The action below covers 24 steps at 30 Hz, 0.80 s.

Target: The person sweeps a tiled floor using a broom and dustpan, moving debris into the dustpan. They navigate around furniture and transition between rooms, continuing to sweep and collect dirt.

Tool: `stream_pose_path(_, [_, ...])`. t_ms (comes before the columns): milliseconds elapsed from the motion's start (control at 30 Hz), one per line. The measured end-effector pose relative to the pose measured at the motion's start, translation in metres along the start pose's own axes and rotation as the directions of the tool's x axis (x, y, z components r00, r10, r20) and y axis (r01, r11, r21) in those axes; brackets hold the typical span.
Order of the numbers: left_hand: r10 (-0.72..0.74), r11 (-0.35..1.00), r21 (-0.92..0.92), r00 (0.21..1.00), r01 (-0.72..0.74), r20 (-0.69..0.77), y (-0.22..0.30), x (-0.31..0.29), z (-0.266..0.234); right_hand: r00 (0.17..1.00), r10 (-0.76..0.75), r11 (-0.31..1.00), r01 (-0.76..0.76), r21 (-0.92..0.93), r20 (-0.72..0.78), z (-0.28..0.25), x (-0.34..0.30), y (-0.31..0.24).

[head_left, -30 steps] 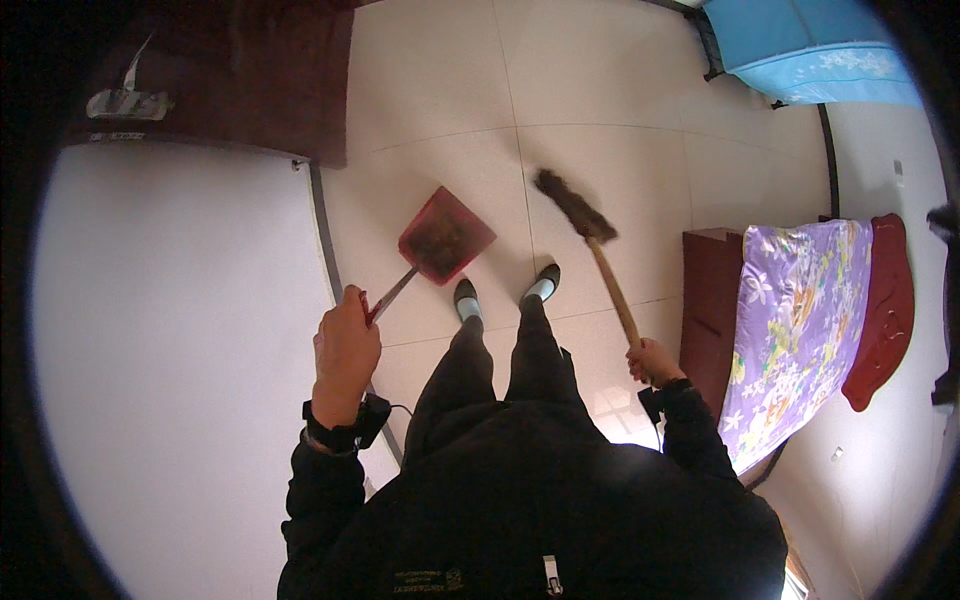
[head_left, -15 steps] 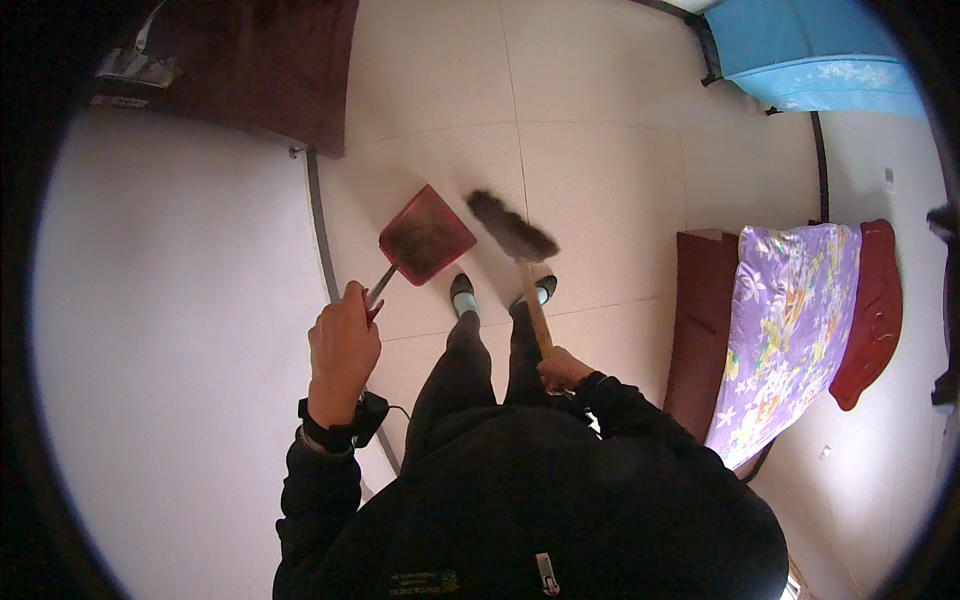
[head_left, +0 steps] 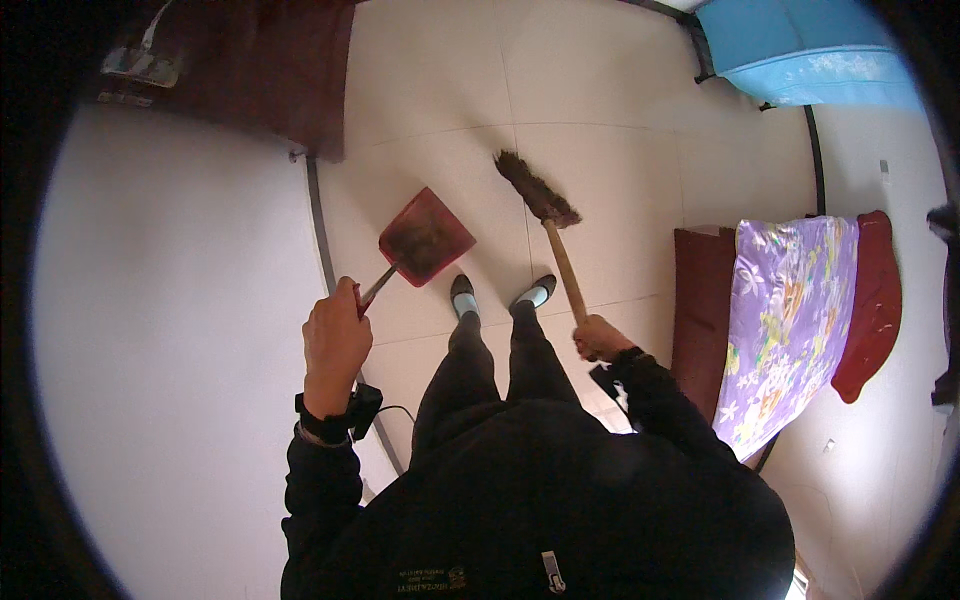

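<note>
Pale floor tiles (head_left: 600, 90) lie beside a bed (head_left: 700, 310) with a purple flowery cover (head_left: 790, 320). The left hand (head_left: 336, 335) wraps around the handle (head_left: 378, 285) of a red dustpan (head_left: 452, 228) (dark stuff (head_left: 422, 236) shows inside), ahead of the left foot (head_left: 463, 297). The right hand (head_left: 600, 338) wraps around the stick (head_left: 565, 268) of a broom (head_left: 537, 190), right of the dustpan.

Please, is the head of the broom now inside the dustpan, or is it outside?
Outside: the broom head is to the right of the red dustpan, and floor shows between them.
</note>
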State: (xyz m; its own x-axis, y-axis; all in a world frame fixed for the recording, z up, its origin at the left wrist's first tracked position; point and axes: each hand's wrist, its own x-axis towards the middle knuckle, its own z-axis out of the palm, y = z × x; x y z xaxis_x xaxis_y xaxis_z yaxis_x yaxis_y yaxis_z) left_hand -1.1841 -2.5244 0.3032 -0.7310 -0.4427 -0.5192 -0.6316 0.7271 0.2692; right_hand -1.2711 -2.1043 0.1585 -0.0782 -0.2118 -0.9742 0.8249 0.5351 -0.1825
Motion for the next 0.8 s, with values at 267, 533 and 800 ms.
stream_pose_path(267, [0.019,1.000,-0.005,0.999,-0.019,-0.030,0.001,0.008,0.003,1.000,0.006,0.925,0.003,-0.379,0.024,0.052,0.014,0.022])
stream_pose_path(533, [-0.028,0.948,-0.316,1.000,0.029,0.008,0.002,0.016,-0.013,0.999,0.004,0.996,-0.001,0.087,-0.039,0.015,-0.090,0.050])
stream_pose_path(800, [0.041,0.971,-0.237,0.999,-0.037,0.011,0.049,0.022,-0.043,0.998,-0.019,0.208,0.061,0.976,-0.058,0.014,-0.113,0.174])
